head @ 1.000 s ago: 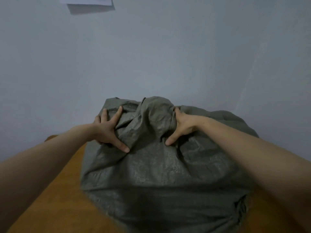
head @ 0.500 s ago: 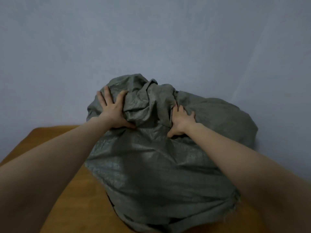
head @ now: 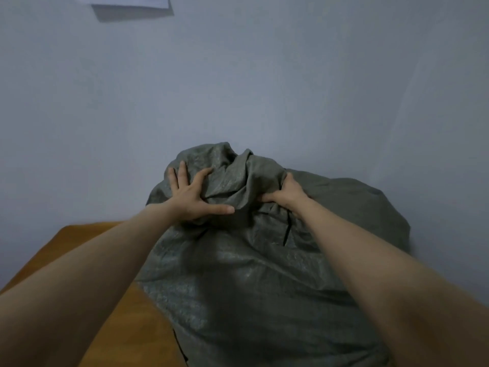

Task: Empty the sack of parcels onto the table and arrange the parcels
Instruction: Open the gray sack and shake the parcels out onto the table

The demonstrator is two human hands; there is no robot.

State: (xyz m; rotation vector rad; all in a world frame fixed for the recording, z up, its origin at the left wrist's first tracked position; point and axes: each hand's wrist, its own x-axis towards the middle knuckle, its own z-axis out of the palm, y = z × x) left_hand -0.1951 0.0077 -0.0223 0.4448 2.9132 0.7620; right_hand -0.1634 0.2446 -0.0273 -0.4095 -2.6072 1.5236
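Observation:
A large grey-green woven sack (head: 264, 274) lies bulging on the wooden table (head: 87, 250), filling the middle and right of the view. My left hand (head: 191, 194) presses on its far bunched end with fingers spread and the thumb hooked under a fold. My right hand (head: 287, 193) is clenched on a gathered fold of the sack just to the right. No parcels show; the sack hides whatever is inside.
A plain pale wall (head: 264, 75) rises right behind the sack. A white sheet of paper (head: 127, 1) hangs on it at the top left. The table's far left corner (head: 68, 229) is visible, with bare wood left of the sack.
The far bunched end of the sack has risen since a second ago, and both hands have shifted on it; my right hand has closed tighter on the fold. The camera view has tilted.

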